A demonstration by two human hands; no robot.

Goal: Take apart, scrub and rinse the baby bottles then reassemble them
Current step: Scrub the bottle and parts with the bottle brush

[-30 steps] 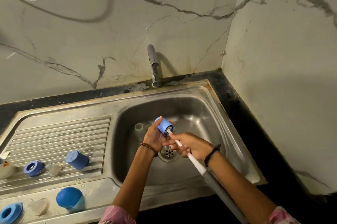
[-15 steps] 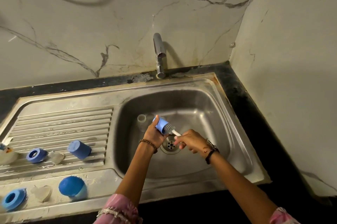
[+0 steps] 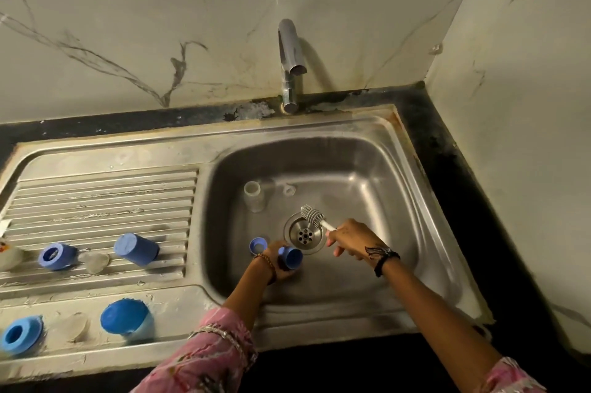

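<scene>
Bottles apart, scrubbing partly done, no reassembly yet

Left hand (image 3: 277,261) grips a blue cap (image 3: 290,258) low in the sink (image 3: 367,168); right hand (image 3: 350,237) grasps the brush (image 3: 312,215) above the drain; a clear bottle (image 3: 254,196) awaits, other parts lie on the drainboard (image 3: 96,200)

Both arms reaching forward and down from pink patterned sleeves, forearms bare. Left hand (image 3: 277,262) low in the basin, fingers curled around a blue bottle cap (image 3: 290,258), beaded bracelet at the wrist. Right hand (image 3: 351,239) a little higher and to the right, well apart from the left, fingers closed on the white handle of a bottle brush (image 3: 314,215), black thread band at the wrist.
</scene>
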